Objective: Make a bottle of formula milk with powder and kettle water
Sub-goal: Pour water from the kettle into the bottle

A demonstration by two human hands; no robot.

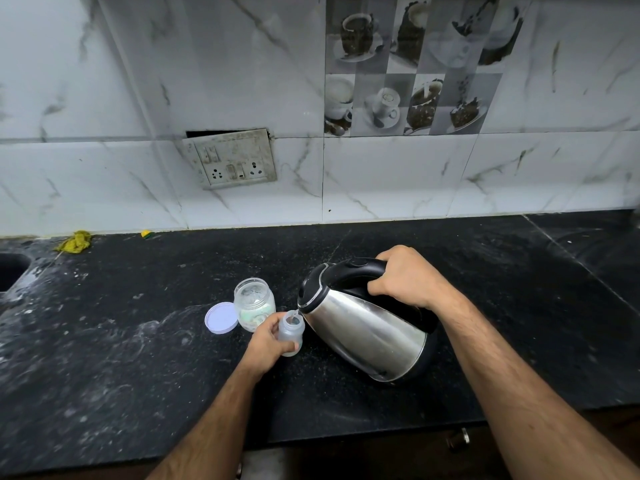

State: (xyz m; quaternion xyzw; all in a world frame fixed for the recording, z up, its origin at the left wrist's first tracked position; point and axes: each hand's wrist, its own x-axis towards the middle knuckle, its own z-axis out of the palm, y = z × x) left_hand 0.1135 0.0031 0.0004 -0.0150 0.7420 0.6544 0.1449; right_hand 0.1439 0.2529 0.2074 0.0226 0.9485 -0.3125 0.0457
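Observation:
A steel kettle (367,332) with a black handle and lid is tilted to the left, spout down. My right hand (405,277) grips its handle. The spout sits right over the open mouth of a small clear baby bottle (292,329), and a thin stream of water runs into it. My left hand (268,342) holds the bottle upright on the black counter (138,341). Just behind the bottle stands an open glass jar (254,301) with pale powder in it. The jar's white lid (221,317) lies flat to its left.
A sink edge (14,268) shows at the far left. A yellow cloth (74,241) and a small yellow-green scrap (147,233) lie by the tiled wall. A switch and socket plate (230,161) is on the wall. The counter's front edge runs below my forearms.

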